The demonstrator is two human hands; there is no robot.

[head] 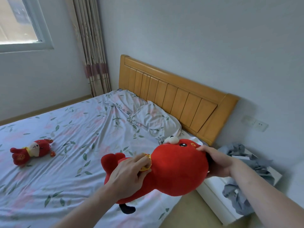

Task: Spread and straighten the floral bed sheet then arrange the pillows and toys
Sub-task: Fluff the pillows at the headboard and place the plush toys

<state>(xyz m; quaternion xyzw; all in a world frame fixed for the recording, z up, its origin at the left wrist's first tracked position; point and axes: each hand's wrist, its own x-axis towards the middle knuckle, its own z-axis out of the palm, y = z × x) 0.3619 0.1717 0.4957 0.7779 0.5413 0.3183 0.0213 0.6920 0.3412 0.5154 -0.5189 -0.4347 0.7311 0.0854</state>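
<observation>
red plush toy (177, 168) gripped by left hand (126, 176), right hand (215, 162)

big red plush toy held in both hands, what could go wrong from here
The big red plush toy hangs over the bed's near edge, so if the left hand or right hand loosens it may drop to the floor. Setting it down carelessly could rumple the floral sheet or nudge the pillow.

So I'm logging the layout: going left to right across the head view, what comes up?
Small red plush toy → left hand → large red plush toy → right hand → grey cloth on the white bedside cabinet.
</observation>
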